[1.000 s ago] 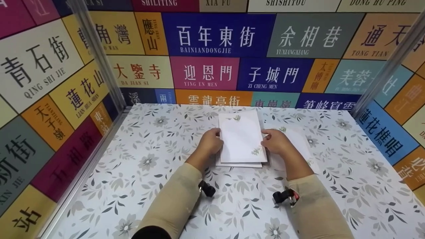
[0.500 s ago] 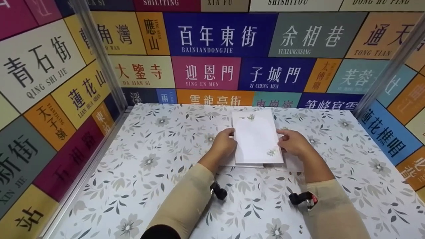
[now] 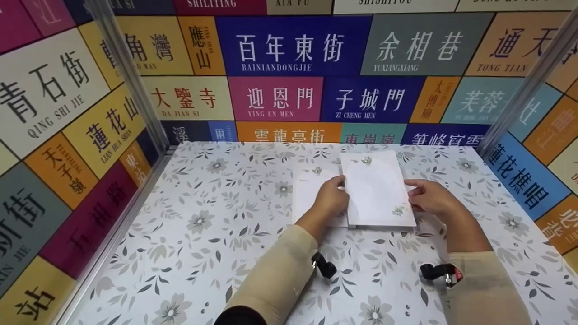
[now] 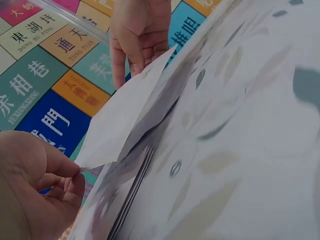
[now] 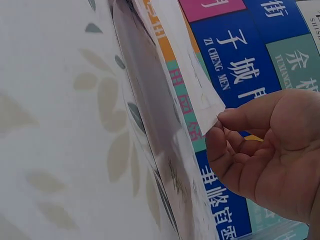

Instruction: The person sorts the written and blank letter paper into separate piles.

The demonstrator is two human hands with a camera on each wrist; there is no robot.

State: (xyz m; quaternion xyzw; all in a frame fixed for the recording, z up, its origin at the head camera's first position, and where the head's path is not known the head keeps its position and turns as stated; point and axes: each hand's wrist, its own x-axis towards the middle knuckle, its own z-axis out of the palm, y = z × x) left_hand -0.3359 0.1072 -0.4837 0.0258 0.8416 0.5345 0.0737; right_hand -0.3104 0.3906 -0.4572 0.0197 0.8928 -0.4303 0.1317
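Note:
In the head view, a white sheet of paper (image 3: 377, 194) with small green leaf prints at two corners is held a little above the table by its two side edges. My left hand (image 3: 332, 198) pinches its left edge between thumb and forefinger, as the left wrist view shows on the paper (image 4: 117, 120). On the opposite edge, my right hand (image 5: 270, 150) pinches the sheet with thumb and forefinger. Partly under my left hand lies a stack of similar printed paper (image 3: 311, 192). In the right wrist view, another printed sheet (image 5: 172, 175) lies on the table below the raised one.
The table (image 3: 180, 253) has a white covering with grey leaves and flowers. Behind it stands a wall (image 3: 289, 49) of coloured panels with Chinese lettering. A clear upright edge strip (image 3: 131, 76) rises at the left corner.
Both hands have carried the sheet to the right, from over the left stack to over the paper on the right. The left stack's top sheet has come into view.

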